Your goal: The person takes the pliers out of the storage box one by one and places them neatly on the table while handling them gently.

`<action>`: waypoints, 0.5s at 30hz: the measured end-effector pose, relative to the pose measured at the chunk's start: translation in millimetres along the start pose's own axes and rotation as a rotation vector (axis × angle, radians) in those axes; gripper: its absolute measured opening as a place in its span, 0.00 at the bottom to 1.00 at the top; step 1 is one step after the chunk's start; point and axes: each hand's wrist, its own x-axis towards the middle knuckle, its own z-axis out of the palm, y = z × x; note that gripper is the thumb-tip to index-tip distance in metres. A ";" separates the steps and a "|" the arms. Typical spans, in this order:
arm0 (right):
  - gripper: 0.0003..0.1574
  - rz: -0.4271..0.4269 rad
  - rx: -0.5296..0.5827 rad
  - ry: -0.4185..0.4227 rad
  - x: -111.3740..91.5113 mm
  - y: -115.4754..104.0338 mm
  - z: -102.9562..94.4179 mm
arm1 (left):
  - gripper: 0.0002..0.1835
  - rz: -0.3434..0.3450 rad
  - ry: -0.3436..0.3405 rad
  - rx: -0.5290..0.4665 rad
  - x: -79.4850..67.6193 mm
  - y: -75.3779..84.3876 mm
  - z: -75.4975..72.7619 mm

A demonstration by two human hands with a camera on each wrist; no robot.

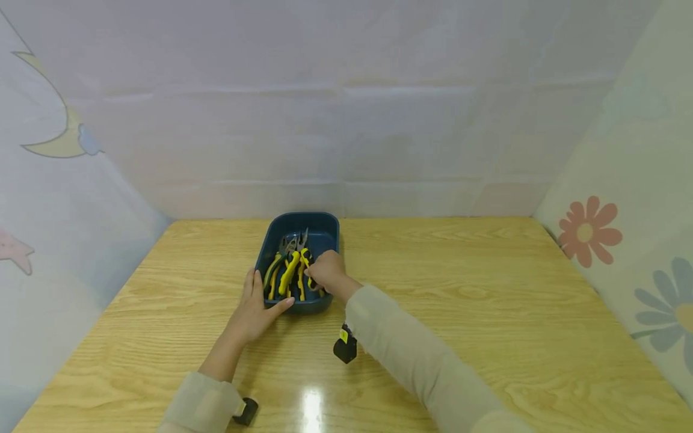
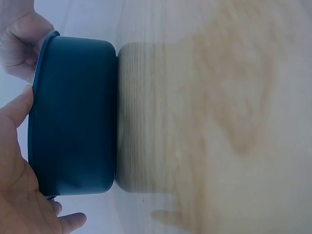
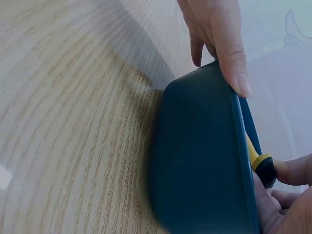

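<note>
A dark blue bin (image 1: 308, 307) stands on the wooden table, with several yellow-and-black pliers (image 1: 289, 274) lying in it, their metal jaws toward the far end. My left hand (image 1: 253, 313) holds the bin's near left corner, thumb over the near rim and fingers along the left wall. Inside the right part of the bin, my right hand (image 1: 328, 270) reaches down over the rim. Thumb and fingers of that hand grip a yellow-and-black handle of a pair of pliers (image 3: 265, 169) in the right wrist view. Part of this tool is hidden by the hand and the bin wall.
The wooden table (image 1: 460, 300) runs back to a pale fabric wall (image 1: 411, 138). Side walls with printed flowers (image 1: 585, 233) and a moon (image 1: 62, 141) stand at right and left. A small black wrist camera (image 1: 345, 346) hangs under the right sleeve.
</note>
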 end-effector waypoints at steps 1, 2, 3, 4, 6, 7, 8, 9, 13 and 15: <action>0.07 -0.005 0.006 -0.002 -0.9 0.4 -0.6 | 0.55 -0.001 -0.001 0.000 -0.5 0.0 0.1; 0.07 -0.010 0.012 -0.006 -1.8 0.8 -1.2 | 0.56 -0.002 -0.001 0.000 -1.0 0.0 0.1; 0.07 -0.016 0.017 -0.008 -2.8 1.4 -1.9 | 0.55 -0.003 -0.001 -0.001 -1.5 0.1 0.0; 0.08 -0.023 0.022 -0.010 -3.7 2.0 -2.6 | 0.55 -0.005 -0.001 -0.002 -1.9 0.2 -0.1; 0.08 -0.036 0.050 -0.010 -5.4 3.5 -4.1 | 0.55 -0.005 0.000 -0.005 -2.4 0.4 -0.4; 0.08 -0.039 0.068 -0.009 -6.1 4.3 -4.8 | 0.55 -0.004 0.002 -0.006 -2.5 0.6 -0.4; 0.08 -0.044 0.088 -0.008 -6.9 5.2 -5.7 | 0.55 -0.003 0.005 -0.008 -2.5 0.7 -0.3; 0.09 -0.051 0.107 -0.009 -7.3 6.4 -6.4 | 0.55 -0.002 0.008 -0.011 -2.4 0.7 -0.2; 0.14 -0.058 0.160 -0.017 -7.6 12.4 -10.8 | 0.55 0.007 0.010 -0.009 0.0 0.5 3.1; 0.15 -0.058 0.170 -0.024 -6.8 16.2 -13.6 | 0.55 0.009 0.007 -0.008 1.4 0.7 5.4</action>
